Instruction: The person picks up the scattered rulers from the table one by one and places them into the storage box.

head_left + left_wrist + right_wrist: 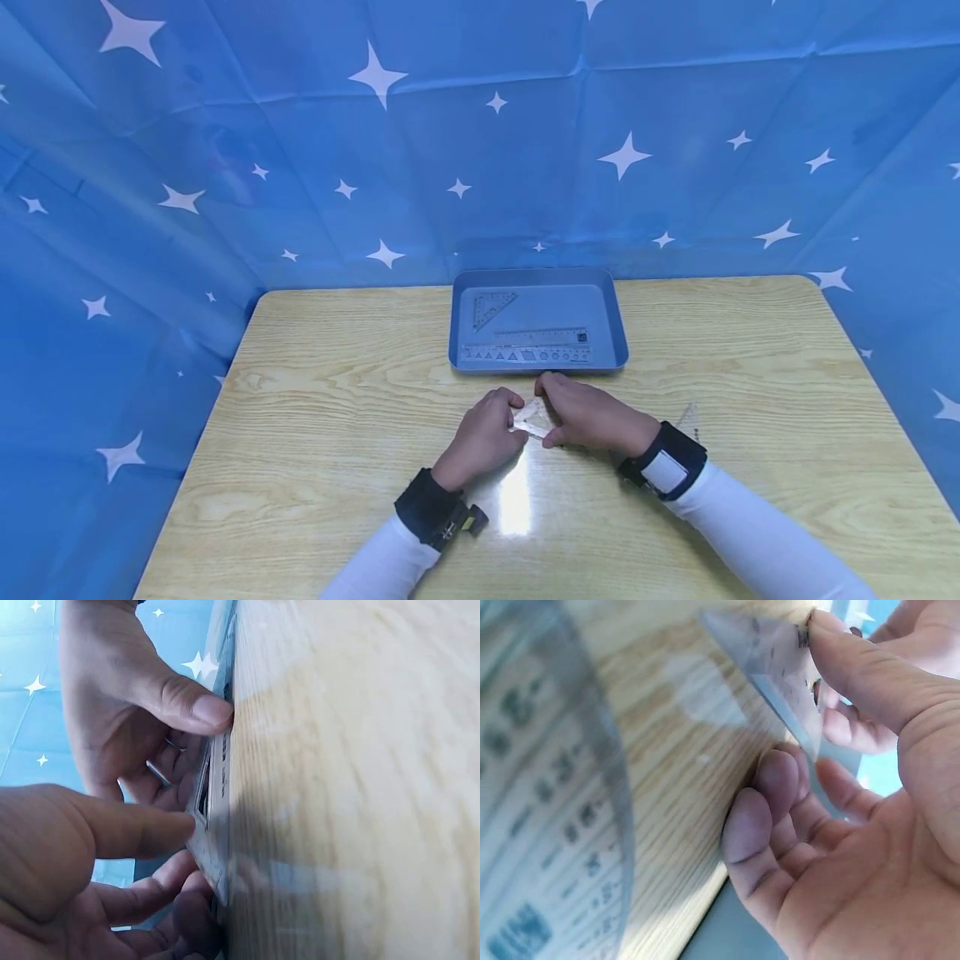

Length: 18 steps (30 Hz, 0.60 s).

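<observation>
A clear triangular set square (pixel 534 418) sits between both hands just in front of the blue tray. The left hand (pixel 486 429) pinches its left corner between thumb and fingers. On the other side the right hand (pixel 592 414) grips it, thumb at the near edge and fingers at the far edge. Seen in the left wrist view, the set square (pixel 215 795) is slightly tilted, close over the tabletop. A clear protractor (pixel 555 780) with printed numbers fills the left of the right wrist view; from the head it shows partly (pixel 688 421), beside the right wrist.
The blue tray (pixel 619 333) stands at the table's back edge. In it lie another set square (pixel 491 308), a short ruler (pixel 536 336) and a longer ruler (pixel 525 355) with cut-out shapes. Behind the wooden table (pixel 322 375) hangs a blue starry cloth (pixel 525 183).
</observation>
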Each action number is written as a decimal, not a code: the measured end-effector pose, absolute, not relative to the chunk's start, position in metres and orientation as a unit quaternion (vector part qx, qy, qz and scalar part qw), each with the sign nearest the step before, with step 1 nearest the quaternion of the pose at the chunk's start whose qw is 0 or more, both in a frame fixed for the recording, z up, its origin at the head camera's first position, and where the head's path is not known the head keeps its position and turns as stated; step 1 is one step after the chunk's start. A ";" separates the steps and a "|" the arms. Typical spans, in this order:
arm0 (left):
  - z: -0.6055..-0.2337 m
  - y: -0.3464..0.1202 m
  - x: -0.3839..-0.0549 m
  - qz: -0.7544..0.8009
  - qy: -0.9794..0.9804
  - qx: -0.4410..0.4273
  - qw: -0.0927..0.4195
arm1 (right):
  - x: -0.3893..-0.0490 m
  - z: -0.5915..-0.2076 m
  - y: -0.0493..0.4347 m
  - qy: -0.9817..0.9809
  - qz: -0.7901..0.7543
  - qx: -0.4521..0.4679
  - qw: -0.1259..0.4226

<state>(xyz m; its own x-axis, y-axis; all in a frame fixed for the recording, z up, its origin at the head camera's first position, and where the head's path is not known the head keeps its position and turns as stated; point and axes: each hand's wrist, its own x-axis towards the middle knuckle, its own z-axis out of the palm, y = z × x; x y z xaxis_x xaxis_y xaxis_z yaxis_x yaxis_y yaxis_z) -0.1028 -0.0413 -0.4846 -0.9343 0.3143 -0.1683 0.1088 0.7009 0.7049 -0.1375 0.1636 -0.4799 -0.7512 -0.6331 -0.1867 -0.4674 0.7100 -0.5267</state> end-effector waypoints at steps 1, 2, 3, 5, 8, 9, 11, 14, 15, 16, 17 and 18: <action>-0.485 -0.041 -0.103 0.370 0.912 0.114 0.138 | -0.137 -0.480 0.164 0.907 -0.232 -0.302 0.181; -0.485 -0.041 -0.103 0.370 0.912 0.113 0.136 | -0.137 -0.481 0.164 0.907 -0.233 -0.302 0.180; -0.486 -0.041 -0.103 0.368 0.913 0.111 0.134 | -0.137 -0.481 0.164 0.907 -0.234 -0.303 0.178; -0.487 -0.040 -0.103 0.367 0.915 0.111 0.127 | -0.136 -0.483 0.164 0.906 -0.237 -0.307 0.169; -0.487 -0.039 -0.104 0.357 0.920 0.116 0.114 | -0.134 -0.484 0.163 0.904 -0.240 -0.318 0.156; -0.487 -0.039 -0.104 0.354 0.921 0.118 0.110 | -0.133 -0.484 0.163 0.902 -0.239 -0.325 0.152; -0.488 -0.038 -0.104 0.348 0.924 0.122 0.101 | -0.132 -0.483 0.162 0.901 -0.236 -0.334 0.146; -0.488 -0.038 -0.105 0.347 0.926 0.119 0.089 | -0.129 -0.482 0.161 0.901 -0.230 -0.338 0.144; -0.488 -0.039 -0.106 0.350 0.925 0.117 0.088 | -0.127 -0.482 0.161 0.902 -0.227 -0.338 0.144; -0.488 -0.039 -0.106 0.353 0.924 0.115 0.088 | -0.127 -0.482 0.160 0.903 -0.226 -0.337 0.144; -0.488 -0.039 -0.107 0.359 0.922 0.114 0.088 | -0.125 -0.482 0.160 0.903 -0.224 -0.338 0.141; -0.487 -0.040 -0.107 0.364 0.920 0.113 0.090 | -0.124 -0.481 0.161 0.903 -0.223 -0.339 0.139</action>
